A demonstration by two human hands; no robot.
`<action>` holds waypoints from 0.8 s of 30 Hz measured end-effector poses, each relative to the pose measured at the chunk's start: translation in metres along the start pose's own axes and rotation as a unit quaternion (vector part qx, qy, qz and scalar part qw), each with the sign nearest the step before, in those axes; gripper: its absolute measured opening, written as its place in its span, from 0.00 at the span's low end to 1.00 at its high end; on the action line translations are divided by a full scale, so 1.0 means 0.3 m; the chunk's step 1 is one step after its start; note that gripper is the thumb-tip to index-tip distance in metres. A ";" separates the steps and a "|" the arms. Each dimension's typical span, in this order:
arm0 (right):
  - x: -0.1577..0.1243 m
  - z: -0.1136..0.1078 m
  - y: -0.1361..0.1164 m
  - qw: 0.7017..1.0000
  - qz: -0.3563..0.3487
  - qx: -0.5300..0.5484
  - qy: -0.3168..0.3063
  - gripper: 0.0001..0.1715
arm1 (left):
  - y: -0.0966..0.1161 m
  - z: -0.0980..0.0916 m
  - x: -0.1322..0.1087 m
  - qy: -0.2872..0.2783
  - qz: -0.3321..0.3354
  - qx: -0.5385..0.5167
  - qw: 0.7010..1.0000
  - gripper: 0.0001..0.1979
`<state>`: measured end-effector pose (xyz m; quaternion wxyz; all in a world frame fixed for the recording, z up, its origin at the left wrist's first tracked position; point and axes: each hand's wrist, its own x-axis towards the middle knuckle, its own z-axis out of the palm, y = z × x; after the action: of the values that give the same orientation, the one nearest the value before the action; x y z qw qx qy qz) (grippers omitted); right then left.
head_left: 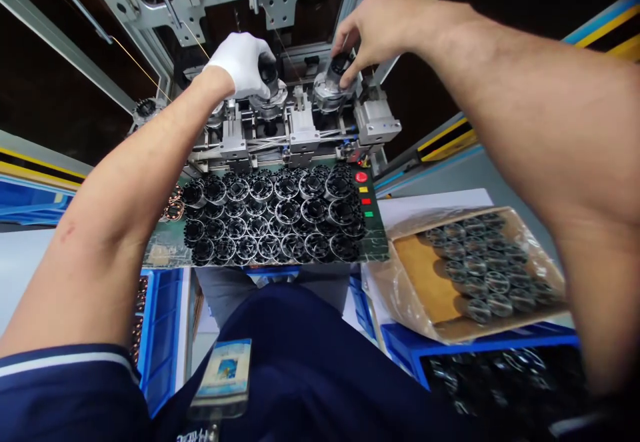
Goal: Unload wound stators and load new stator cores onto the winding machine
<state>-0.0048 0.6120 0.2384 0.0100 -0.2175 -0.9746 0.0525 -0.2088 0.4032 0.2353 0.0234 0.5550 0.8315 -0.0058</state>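
Note:
My left hand (pixel 243 62), in a white glove, is closed around a black round part (pixel 269 72) seated on a holder of the machine fixture (pixel 295 125). My bare right hand (pixel 383 25) pinches another black round part (pixel 340 67) on the holder beside it. Both hands reach out over a green panel (pixel 373 245) covered with several rows of black ring-shaped stator cores (pixel 273 219).
A cardboard box (pixel 425 282) lined with plastic holds several grey cores at the right, resting on a blue crate (pixel 480 352). Red, yellow and green buttons (pixel 364 195) line the panel's right edge. Another blue crate (pixel 160 335) is at the lower left. A badge (pixel 226 370) hangs at my chest.

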 end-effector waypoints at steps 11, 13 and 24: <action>0.014 0.001 -0.025 0.996 0.018 -0.074 -0.052 0.45 | -0.021 0.006 0.020 0.000 0.027 0.000 1.000 0.47; -0.047 0.057 -0.059 0.997 0.012 -0.065 -0.037 0.50 | -0.012 0.012 0.013 0.000 0.028 0.014 1.000 0.50; -0.220 0.359 -0.078 0.998 0.014 0.048 0.044 0.64 | 0.037 0.017 -0.044 -0.015 0.030 0.029 0.999 0.37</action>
<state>0.0405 0.5525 0.1341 0.0621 -0.2324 -0.9665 0.0897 -0.1933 0.3950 0.2310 0.0202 0.5802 0.8133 -0.0378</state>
